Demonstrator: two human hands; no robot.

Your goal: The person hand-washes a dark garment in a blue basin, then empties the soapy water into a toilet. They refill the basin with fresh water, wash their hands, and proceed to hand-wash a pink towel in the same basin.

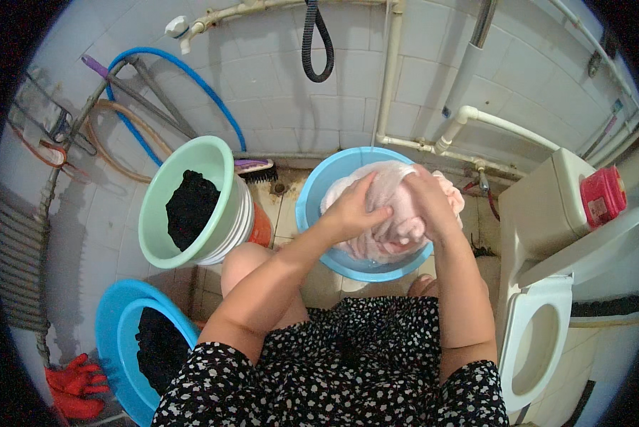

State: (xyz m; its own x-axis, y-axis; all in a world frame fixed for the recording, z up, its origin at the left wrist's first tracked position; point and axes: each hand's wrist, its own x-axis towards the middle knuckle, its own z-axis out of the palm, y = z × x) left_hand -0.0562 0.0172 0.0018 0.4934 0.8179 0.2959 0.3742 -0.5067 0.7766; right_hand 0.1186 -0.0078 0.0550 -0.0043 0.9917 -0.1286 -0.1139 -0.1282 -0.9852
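The pink cloth (399, 231) sits bunched in the blue basin (306, 203), between and touching both hands, neither clearly nearer. The left hand (355, 211) spreads thumb from fingers; the right hand's (433, 199) fingertips are hidden; I can't tell whether either pinches.

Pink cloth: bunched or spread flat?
Bunched: the pink cloth is heaped in folds in the blue basin, left hand and right hand on it.
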